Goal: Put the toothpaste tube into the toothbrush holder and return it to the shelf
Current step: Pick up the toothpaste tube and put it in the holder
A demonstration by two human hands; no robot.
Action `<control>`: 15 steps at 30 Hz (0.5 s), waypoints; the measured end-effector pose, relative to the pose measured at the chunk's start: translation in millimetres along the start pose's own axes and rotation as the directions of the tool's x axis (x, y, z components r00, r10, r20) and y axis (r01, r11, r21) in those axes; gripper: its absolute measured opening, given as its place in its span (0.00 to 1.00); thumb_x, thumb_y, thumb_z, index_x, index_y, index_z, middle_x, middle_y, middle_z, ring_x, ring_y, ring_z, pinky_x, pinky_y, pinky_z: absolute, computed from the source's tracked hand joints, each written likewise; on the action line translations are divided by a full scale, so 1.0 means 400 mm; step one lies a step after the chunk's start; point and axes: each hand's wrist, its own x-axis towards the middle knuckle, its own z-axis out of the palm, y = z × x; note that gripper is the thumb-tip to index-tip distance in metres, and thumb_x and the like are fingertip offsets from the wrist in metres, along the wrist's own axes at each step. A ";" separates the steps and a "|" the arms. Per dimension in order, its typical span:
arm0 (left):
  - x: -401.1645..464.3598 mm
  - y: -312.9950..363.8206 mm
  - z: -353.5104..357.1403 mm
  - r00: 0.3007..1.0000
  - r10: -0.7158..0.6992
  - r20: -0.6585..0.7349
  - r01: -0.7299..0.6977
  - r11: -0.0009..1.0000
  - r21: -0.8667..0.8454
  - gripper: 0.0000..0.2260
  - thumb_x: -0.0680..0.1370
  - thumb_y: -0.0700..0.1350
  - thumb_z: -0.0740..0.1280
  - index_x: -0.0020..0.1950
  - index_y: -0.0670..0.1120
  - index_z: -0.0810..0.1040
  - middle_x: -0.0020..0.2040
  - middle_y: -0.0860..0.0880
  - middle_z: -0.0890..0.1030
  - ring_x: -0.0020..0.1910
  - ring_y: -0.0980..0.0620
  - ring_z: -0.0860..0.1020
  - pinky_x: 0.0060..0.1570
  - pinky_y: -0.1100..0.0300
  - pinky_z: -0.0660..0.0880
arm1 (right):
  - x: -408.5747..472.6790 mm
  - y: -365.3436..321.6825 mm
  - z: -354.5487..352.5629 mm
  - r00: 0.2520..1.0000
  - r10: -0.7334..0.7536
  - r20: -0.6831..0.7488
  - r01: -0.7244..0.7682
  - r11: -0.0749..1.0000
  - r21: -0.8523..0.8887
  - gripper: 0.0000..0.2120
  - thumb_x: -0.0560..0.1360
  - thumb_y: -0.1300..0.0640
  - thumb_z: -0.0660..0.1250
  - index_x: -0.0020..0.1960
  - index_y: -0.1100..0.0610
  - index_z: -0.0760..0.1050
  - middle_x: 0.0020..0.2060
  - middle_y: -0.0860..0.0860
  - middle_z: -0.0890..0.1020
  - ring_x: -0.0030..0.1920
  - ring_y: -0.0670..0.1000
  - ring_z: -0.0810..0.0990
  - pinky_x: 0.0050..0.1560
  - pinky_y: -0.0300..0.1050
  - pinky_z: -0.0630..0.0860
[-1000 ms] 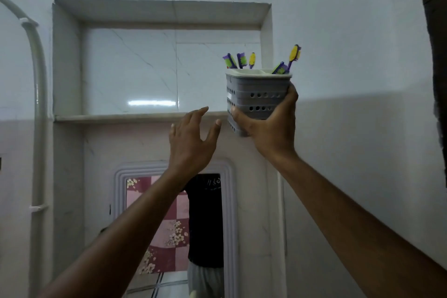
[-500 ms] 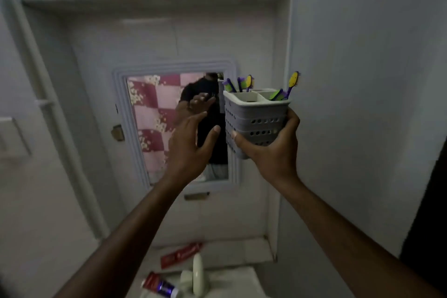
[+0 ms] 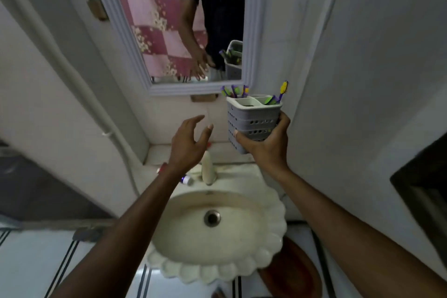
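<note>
My right hand [image 3: 267,150] grips a grey perforated toothbrush holder [image 3: 251,121] from below, upright above the basin's back edge. Several purple and yellow-green toothbrushes [image 3: 235,91] stick out of its compartments. My left hand [image 3: 189,145] is open with spread fingers, just left of the holder and not touching it. A toothpaste tube [image 3: 186,179] lies on the basin's back rim near the tap; my left wrist covers most of it, so only its red end and its purple-white end show. The shelf is out of view.
A white scalloped basin [image 3: 273,247] with a cream tap [image 3: 208,169] sits below my hands. A white-framed mirror [image 3: 169,31] hangs on the wall behind. A white pipe [image 3: 79,89] runs down at the left. A brown mat [image 3: 297,273] lies on the floor at the right.
My right hand has brought the holder down from the high shelf to above the basin. My view has tilted downward. The left hand stayed open beside it.
</note>
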 end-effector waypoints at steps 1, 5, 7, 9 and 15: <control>-0.009 -0.037 0.014 0.999 -0.031 0.015 0.031 1.000 0.000 0.24 0.84 0.62 0.65 0.75 0.50 0.77 0.71 0.49 0.79 0.69 0.49 0.78 0.68 0.50 0.75 | -0.014 0.029 0.012 1.000 0.026 0.016 -0.025 0.999 -0.047 0.54 0.57 0.37 0.85 0.75 0.53 0.65 0.64 0.49 0.80 0.62 0.53 0.82 0.59 0.52 0.83; -0.054 -0.173 0.059 0.984 -0.174 0.041 0.174 0.985 -0.010 0.20 0.84 0.57 0.65 0.71 0.48 0.79 0.66 0.47 0.83 0.64 0.46 0.81 0.65 0.45 0.78 | -0.059 0.149 0.057 0.993 0.106 0.058 -0.092 0.975 -0.204 0.55 0.56 0.33 0.83 0.75 0.53 0.67 0.62 0.51 0.77 0.65 0.60 0.78 0.61 0.54 0.79; -0.080 -0.235 0.078 0.975 -0.216 0.058 0.215 0.976 0.019 0.16 0.85 0.51 0.66 0.68 0.44 0.81 0.62 0.44 0.85 0.61 0.43 0.83 0.63 0.46 0.79 | -0.076 0.201 0.076 0.983 0.169 0.077 -0.148 0.963 -0.227 0.54 0.57 0.36 0.86 0.75 0.54 0.67 0.62 0.51 0.78 0.64 0.61 0.81 0.58 0.53 0.81; -0.104 -0.297 0.089 0.961 -0.266 0.079 0.257 0.960 0.115 0.13 0.85 0.45 0.67 0.67 0.43 0.82 0.61 0.43 0.86 0.60 0.40 0.83 0.61 0.52 0.76 | -0.092 0.244 0.098 0.972 0.220 0.080 -0.194 0.948 -0.253 0.56 0.56 0.33 0.85 0.75 0.54 0.66 0.65 0.53 0.79 0.65 0.60 0.82 0.56 0.48 0.80; -0.137 -0.439 0.098 0.910 -0.252 0.328 0.084 0.889 0.450 0.18 0.79 0.38 0.72 0.70 0.44 0.80 0.66 0.43 0.82 0.64 0.41 0.80 0.59 0.46 0.76 | -0.122 0.330 0.152 0.951 0.305 0.059 -0.263 0.890 -0.372 0.59 0.58 0.36 0.89 0.77 0.58 0.64 0.69 0.56 0.81 0.66 0.61 0.83 0.52 0.48 0.78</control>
